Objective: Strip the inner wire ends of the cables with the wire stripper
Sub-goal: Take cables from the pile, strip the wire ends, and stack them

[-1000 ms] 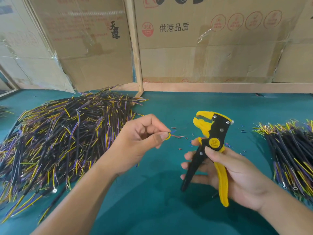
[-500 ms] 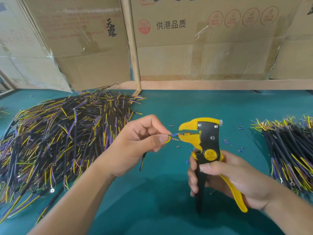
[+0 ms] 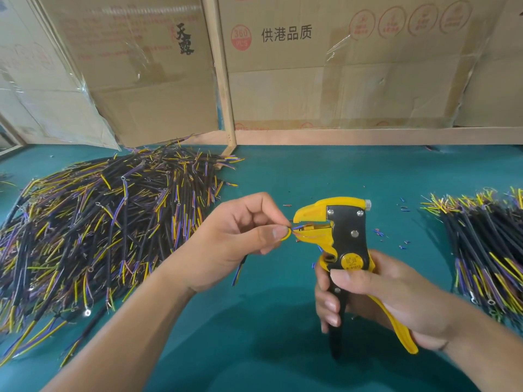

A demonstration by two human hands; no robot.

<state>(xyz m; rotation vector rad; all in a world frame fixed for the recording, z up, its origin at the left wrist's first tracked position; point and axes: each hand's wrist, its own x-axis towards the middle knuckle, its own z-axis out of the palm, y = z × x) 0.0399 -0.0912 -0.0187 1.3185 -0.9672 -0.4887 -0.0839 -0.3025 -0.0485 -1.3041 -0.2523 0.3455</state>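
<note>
My left hand [image 3: 232,239] pinches the inner wires of a black cable [image 3: 239,268] between thumb and forefinger; the cable's body hangs below the palm, mostly hidden. The blue wire end reaches into the jaws of the yellow and black wire stripper [image 3: 343,241]. My right hand [image 3: 376,295] grips the stripper's handles and holds it upright with the jaws pointing left. A yellow wire bends away at my left thumb tip.
A big heap of black cables [image 3: 93,222] with yellow and purple wires fills the left of the green table [image 3: 254,349]. A smaller cable pile [image 3: 486,244] lies at the right edge. Small insulation scraps [image 3: 379,232] dot the mat. Cardboard boxes [image 3: 339,66] line the back.
The right hand has swung the stripper upright and brought its jaws left to the wire ends. The blue wire end now sits in the jaws. The left hand has hardly moved.
</note>
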